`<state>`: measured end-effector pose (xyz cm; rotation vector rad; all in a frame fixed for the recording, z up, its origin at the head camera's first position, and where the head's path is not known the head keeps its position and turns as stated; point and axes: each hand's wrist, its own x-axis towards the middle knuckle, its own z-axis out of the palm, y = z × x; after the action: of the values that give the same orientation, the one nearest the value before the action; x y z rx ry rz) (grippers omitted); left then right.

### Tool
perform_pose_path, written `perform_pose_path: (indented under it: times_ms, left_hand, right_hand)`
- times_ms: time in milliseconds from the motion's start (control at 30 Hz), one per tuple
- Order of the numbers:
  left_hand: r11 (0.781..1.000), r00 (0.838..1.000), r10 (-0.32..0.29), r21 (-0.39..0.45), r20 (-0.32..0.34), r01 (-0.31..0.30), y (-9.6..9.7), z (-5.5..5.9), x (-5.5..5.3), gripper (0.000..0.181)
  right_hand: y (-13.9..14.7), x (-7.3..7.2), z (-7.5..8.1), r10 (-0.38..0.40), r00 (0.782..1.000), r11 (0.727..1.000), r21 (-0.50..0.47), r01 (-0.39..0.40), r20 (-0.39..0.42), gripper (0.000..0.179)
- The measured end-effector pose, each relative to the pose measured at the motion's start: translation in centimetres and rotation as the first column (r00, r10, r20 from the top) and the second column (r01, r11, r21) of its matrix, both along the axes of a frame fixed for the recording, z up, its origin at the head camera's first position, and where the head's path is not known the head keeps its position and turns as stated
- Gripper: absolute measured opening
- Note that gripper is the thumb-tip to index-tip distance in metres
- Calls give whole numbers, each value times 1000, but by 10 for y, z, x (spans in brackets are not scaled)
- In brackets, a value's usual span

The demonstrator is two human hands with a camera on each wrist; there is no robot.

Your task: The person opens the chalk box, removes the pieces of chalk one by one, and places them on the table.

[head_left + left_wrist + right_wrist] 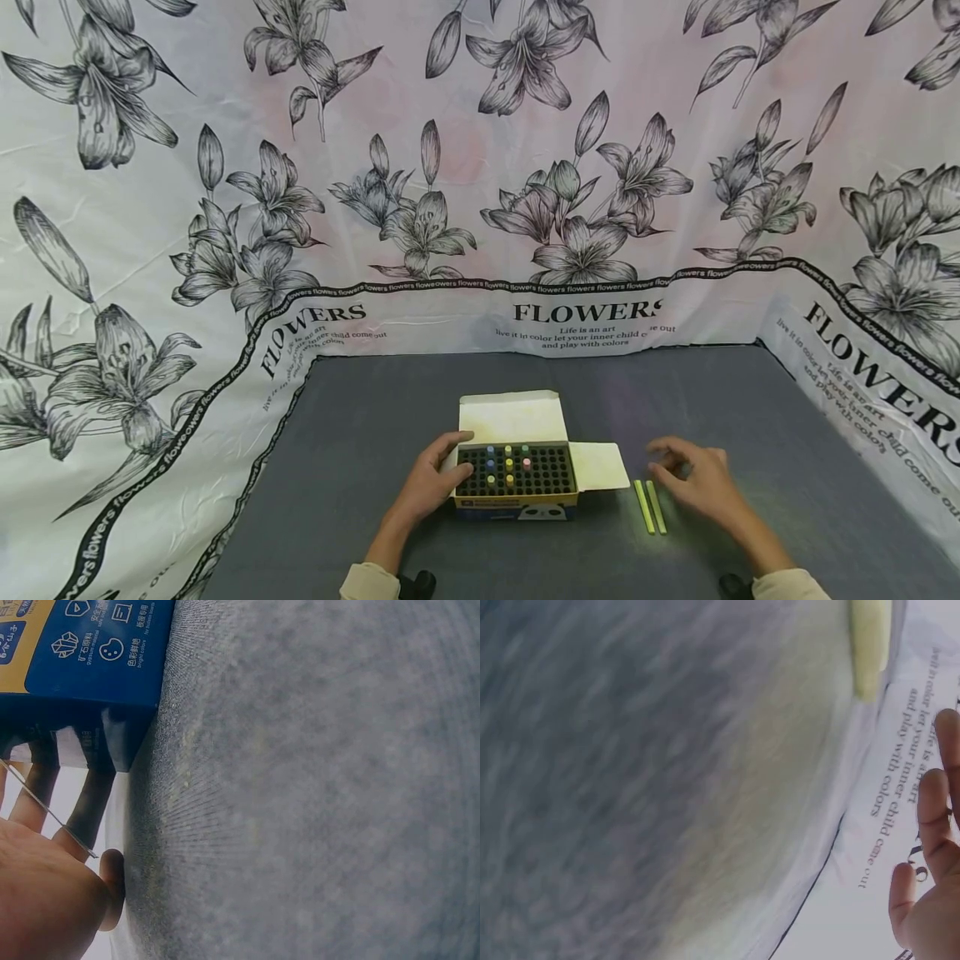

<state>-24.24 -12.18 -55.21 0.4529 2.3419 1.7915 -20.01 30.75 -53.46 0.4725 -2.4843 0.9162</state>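
A blue and yellow chalk box sits on the table with its lid raised, showing a black grid of holes. Several coloured chalk ends stand in the grid's left and middle columns. My left hand holds the box by its left side, thumb over the edge; in the left wrist view its fingers reach along the box's side. Two yellow-green chalk sticks lie side by side right of the box. My right hand hovers beside their far ends, fingers loosely bent around nothing.
The box's white lid stands up at the back, and a white side flap sticks out to the right. Dark grey cloth covers the table. A white flower-printed sheet rises behind and along both sides.
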Motion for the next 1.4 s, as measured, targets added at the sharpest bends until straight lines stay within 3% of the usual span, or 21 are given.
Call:
perform_pose_path:
  times_ms: [233,433,600,833,933,1167,1400]
  left_hand:
    - [1000,1000,-9,-22,-8,9,-1,-2,-1,47]
    - [1000,1000,-3,-13,-7,3,-1,-3,0,47]
    - [1000,1000,4,-14,-8,-4,-1,-2,0,47]
    - [1000,1000,9,-19,-13,-10,-1,-3,0,47]
    - [1000,1000,4,-19,-16,-4,0,-3,0,47]
    - [1000,1000,7,-12,-20,-7,0,-2,0,47]
    - [1000,1000,14,-17,-17,-14,1,-1,1,47]
  right_hand:
    - [-13,-4,12,78,982,990,-102,-97,-171,39]
    - [-33,-4,20,125,973,970,-184,-161,-194,41]
    - [-54,-7,19,174,953,958,-183,-222,-247,40]
    - [-83,-5,15,120,970,964,-210,-165,-209,32]
    - [-92,-7,13,116,968,959,-228,-168,-222,33]
    - [-114,-11,13,161,953,965,-162,-207,-258,33]
    - [-132,-16,12,152,965,985,-50,-166,-213,31]
